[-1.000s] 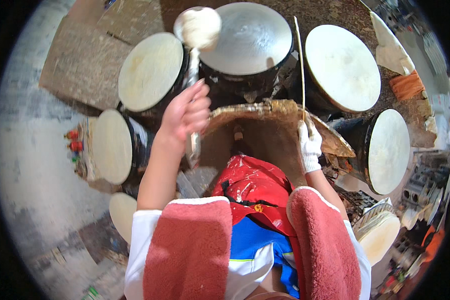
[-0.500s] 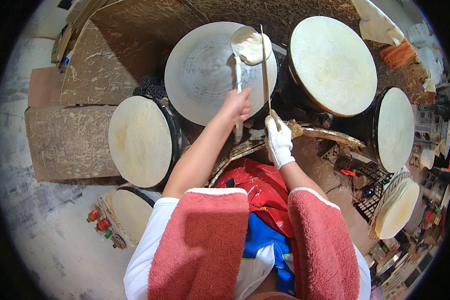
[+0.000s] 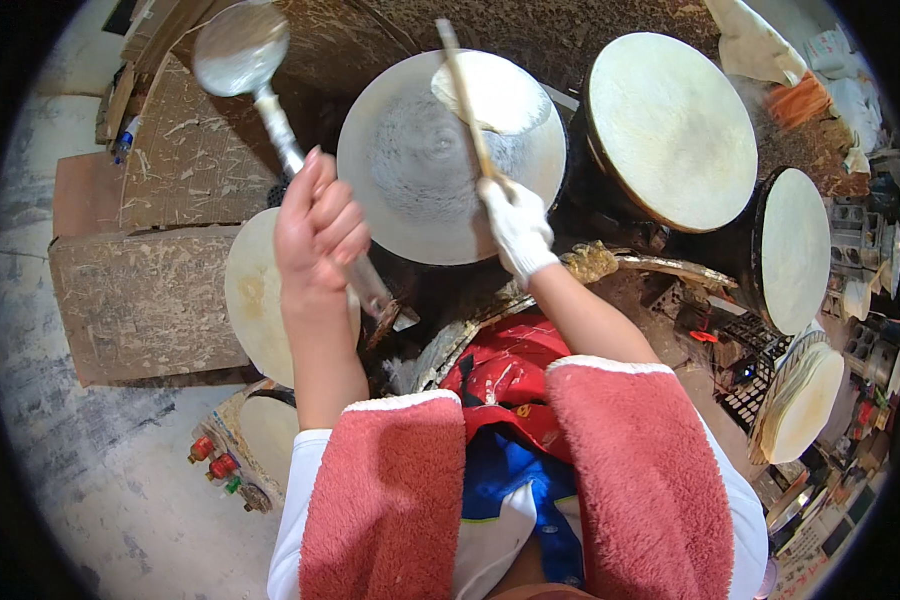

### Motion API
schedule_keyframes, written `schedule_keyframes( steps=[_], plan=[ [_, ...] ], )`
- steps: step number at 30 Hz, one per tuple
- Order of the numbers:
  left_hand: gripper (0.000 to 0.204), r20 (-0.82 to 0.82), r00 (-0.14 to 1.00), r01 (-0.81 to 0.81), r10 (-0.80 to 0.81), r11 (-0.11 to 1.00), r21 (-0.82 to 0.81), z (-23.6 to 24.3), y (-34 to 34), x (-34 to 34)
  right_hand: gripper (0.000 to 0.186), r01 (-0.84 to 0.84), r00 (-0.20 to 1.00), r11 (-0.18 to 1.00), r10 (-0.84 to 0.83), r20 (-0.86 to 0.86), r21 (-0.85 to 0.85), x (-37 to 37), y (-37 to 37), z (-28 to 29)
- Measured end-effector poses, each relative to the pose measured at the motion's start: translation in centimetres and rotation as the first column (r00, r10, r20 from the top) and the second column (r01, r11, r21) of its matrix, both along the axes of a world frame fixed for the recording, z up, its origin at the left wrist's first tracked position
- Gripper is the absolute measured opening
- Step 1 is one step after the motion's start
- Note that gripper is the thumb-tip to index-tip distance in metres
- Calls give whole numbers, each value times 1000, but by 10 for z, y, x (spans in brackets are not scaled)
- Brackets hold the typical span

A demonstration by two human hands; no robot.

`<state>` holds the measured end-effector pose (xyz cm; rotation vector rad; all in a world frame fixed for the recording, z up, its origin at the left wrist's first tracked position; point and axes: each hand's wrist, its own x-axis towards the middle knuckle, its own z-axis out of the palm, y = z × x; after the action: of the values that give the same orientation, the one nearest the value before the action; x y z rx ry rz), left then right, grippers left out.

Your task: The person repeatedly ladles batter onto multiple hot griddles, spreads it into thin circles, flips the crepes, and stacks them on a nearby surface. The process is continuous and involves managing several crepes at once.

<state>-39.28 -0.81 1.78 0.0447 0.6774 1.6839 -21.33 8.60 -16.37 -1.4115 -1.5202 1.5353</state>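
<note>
My bare left hand point(image 3: 320, 222) is closed round the handle of a metal ladle point(image 3: 240, 50). The ladle is raised to the left of the middle round griddle point(image 3: 395, 160), its bowl smeared with pale residue. White batter point(image 3: 505, 95) lies in a thick patch on the far right part of that griddle. In a white glove, my right hand point(image 3: 518, 222) grips a thin wooden stick point(image 3: 458, 85), which reaches over the griddle and across the batter's left side. Whether the stick touches the batter I cannot tell.
Pale round sheets cover the right griddle point(image 3: 670, 130), the far-right one point(image 3: 793, 250) and the left one point(image 3: 255, 295). A stack of round flatbreads point(image 3: 802, 405) stands at the lower right. A scratched brown board point(image 3: 150, 305) lies at the left, beside red-topped valves point(image 3: 210, 455).
The ladle has swung up and left with my left hand, leaving batter on the griddle. My right hand has shifted slightly left, and its stick now leans left over the batter.
</note>
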Motion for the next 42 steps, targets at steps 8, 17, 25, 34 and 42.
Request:
schedule_keyframes(
  steps=[8, 17, 25, 34, 42],
  plan=[
    [33, 76, 987, -143, 141, 989, 32, -8, -84, -10, 42, 40, 999, 982, -35, 32, -184, 19, -21, 0],
    [33, -103, 935, -350, 339, 929, -123, -2, -133, -11, 46, -27, 985, 1000, 29, 167, -16, 38, 43, 13],
    [35, -86, 929, -370, 360, 903, -220, -21, -158, 22, 44, -454, 857, 890, 447, 255, -35, 16, 56, 6],
    [37, -70, 801, -580, 595, 741, -338, -11, -157, 61, 43, -594, 749, 803, 576, 329, -54, 26, 142, 21],
    [39, -114, 788, -600, 606, 710, -368, -12, -142, 86, 39, -844, 487, 534, 800, 351, -45, 22, 147, 38]
  ],
)
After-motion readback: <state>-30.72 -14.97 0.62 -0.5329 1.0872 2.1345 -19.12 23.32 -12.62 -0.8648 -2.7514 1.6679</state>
